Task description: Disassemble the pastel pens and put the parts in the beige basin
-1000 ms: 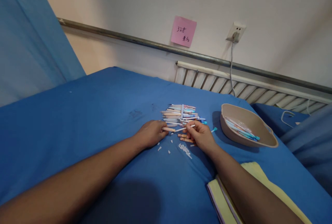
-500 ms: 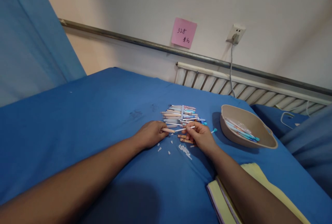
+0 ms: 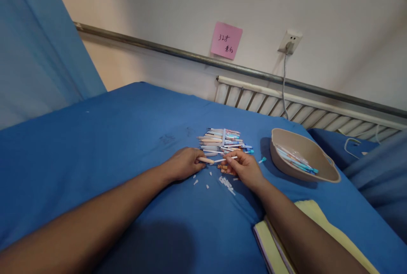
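Low over the blue sheet, my left hand [image 3: 183, 164] is closed around a peach-coloured pen barrel [image 3: 206, 161] that points right. My right hand [image 3: 246, 170] pinches a thin white pen refill [image 3: 220, 160], whose left end meets the barrel's open end; whether it is inside cannot be made out. Just beyond both hands lies a pile of pens and pen parts [image 3: 211, 140]. Orange-brown printed pieces [image 3: 221, 167] lie partly hidden by my right fingers. Small white conical tips [image 3: 226, 184] are scattered on the sheet nearer to me.
A beige basin [image 3: 327, 168] holding bagged pens stands at the right. Under my right forearm is a folded yellow cloth [image 3: 313, 210]. A radiator [image 3: 254, 98], a metal rail [image 3: 178, 53] and a wall socket with a cable [image 3: 290, 42] are behind. Blue curtains [image 3: 44, 45] hang at the sides.
The barrel and refill are still held end to end. My right hand has shifted very slightly, with its fingers a little lower around the refill.
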